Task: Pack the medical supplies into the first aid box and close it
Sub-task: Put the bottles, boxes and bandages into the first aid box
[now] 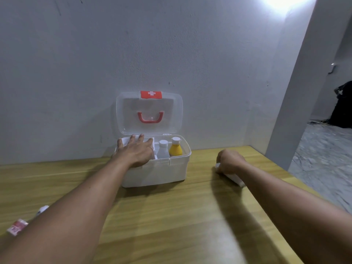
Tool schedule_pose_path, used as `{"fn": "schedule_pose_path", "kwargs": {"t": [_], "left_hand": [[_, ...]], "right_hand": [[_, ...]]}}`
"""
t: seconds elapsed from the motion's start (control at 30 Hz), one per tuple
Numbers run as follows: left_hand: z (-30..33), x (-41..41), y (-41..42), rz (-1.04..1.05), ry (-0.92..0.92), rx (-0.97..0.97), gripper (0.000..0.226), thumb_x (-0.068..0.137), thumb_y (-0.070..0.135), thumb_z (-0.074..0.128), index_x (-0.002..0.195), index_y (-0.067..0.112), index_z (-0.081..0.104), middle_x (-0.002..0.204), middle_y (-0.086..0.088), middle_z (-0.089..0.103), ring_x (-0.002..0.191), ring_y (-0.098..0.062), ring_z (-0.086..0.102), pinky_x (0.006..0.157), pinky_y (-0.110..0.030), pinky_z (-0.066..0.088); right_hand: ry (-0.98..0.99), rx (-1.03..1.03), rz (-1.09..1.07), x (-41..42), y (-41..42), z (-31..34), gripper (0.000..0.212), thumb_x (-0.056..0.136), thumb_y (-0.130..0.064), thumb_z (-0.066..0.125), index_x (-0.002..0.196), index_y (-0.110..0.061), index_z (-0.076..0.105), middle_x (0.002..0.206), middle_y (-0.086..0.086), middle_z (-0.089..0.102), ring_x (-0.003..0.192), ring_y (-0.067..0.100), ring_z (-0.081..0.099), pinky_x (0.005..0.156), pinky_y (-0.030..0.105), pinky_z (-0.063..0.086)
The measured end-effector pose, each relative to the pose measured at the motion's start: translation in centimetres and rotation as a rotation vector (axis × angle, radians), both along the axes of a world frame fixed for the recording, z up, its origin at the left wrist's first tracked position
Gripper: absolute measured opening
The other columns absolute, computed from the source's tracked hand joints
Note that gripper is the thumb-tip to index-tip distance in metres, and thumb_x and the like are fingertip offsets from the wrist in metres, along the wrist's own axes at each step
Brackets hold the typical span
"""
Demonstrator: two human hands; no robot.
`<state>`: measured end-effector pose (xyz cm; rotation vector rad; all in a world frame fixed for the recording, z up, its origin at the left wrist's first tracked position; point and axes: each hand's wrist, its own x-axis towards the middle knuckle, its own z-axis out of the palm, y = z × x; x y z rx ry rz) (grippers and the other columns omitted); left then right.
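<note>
The white first aid box [162,174] stands open at the back of the wooden table, its clear lid [177,111] with a red cross label upright against the wall. Inside on the right stand a clear bottle [163,150] and a yellow bottle [175,149], both white-capped. My left hand [136,150] lies flat, fingers spread, on a white insert tray [154,149] in the box's left half. To the right of the box my right hand [229,161] is closed around a white packet [235,179] resting on the table.
A red-and-white packet [17,227] and a small white item [42,210] lie at the table's left near edge. The table [171,216] ends at the right beside a wall corner, with grey floor beyond.
</note>
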<state>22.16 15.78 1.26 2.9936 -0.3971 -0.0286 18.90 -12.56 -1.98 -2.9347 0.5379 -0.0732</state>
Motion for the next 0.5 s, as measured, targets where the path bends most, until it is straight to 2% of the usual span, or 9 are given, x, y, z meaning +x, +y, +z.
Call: {"fn": "schedule_pose_path", "kwargs": {"t": [0.13, 0.23, 0.33, 0.43, 0.5], "left_hand": [[0.0, 0.0, 0.0, 0.002, 0.010, -0.009, 0.055, 0.101, 0.031, 0.014, 0.155, 0.031, 0.004, 0.165, -0.003, -0.009, 0.151, -0.025, -0.011, 0.118, -0.060, -0.009], [0.0, -0.1, 0.1, -0.003, 0.006, -0.006, 0.055, 0.101, 0.032, 0.014, 0.155, 0.031, 0.004, 0.165, -0.003, -0.009, 0.151, -0.025, -0.011, 0.118, -0.059, -0.009], [0.0, -0.1, 0.1, -0.001, 0.010, -0.009, 0.056, 0.101, 0.031, 0.013, 0.155, 0.031, 0.003, 0.165, -0.003, -0.009, 0.152, -0.025, -0.011, 0.118, -0.059, -0.009], [0.0, -0.2, 0.1, -0.002, 0.008, -0.023, 0.056, 0.100, 0.030, 0.014, 0.155, 0.032, 0.004, 0.165, -0.003, -0.009, 0.152, -0.024, -0.011, 0.118, -0.058, -0.010], [0.0, -0.3, 0.2, -0.003, -0.004, -0.023, 0.057, 0.099, 0.028, 0.016, 0.155, 0.031, 0.004, 0.165, -0.003, -0.009, 0.152, -0.025, -0.010, 0.118, -0.058, -0.009]], "right_hand": [[-0.070, 0.080, 0.012, -0.4, 1.0, 1.2, 0.029, 0.072, -0.021, 0.073, 0.101, -0.016, 0.069, 0.105, 0.011, 0.070, 0.094, 0.030, 0.065, 0.077, 0.036, 0.056], [-0.406, 0.240, 0.048, -1.2, 3.3, 4.2, 0.035, 0.074, -0.027, 0.076, 0.107, -0.018, 0.068, 0.112, 0.014, 0.069, 0.102, 0.033, 0.063, 0.080, 0.033, 0.050], [-0.808, 0.473, 0.160, -2.3, 6.4, 7.4, 0.039, 0.078, -0.034, 0.075, 0.114, -0.022, 0.066, 0.114, 0.013, 0.068, 0.102, 0.031, 0.064, 0.089, 0.044, 0.053], [-0.978, 0.524, 0.278, -2.6, 9.3, 8.7, 0.038, 0.083, -0.038, 0.070, 0.116, -0.021, 0.066, 0.112, 0.011, 0.065, 0.094, 0.027, 0.064, 0.081, 0.046, 0.057], [-0.985, 0.506, 0.299, -2.5, 10.8, 8.3, 0.038, 0.086, -0.038, 0.067, 0.119, -0.019, 0.065, 0.110, 0.011, 0.058, 0.092, 0.023, 0.059, 0.077, 0.038, 0.056]]}}
